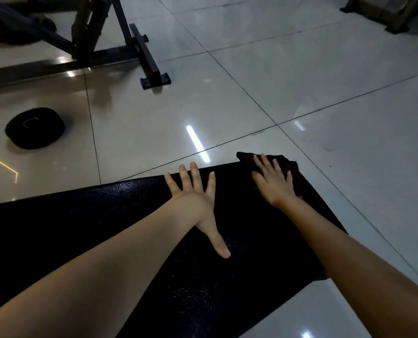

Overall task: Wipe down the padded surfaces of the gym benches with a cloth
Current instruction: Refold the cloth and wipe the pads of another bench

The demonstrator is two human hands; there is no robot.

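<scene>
Dark cloth beneath right grip

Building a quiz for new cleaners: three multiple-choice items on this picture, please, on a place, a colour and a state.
1. Where on the bench pad is the cloth? A. near edge B. far corner C. middle
2. What colour is the bench pad? A. black B. white C. yellow
3. How is the left hand? A. fisted B. flat, fingers spread C. gripping the cloth
Key: B, it lies under the right hand at that corner; A, it looks black; B, fingers spread on the pad.
</scene>
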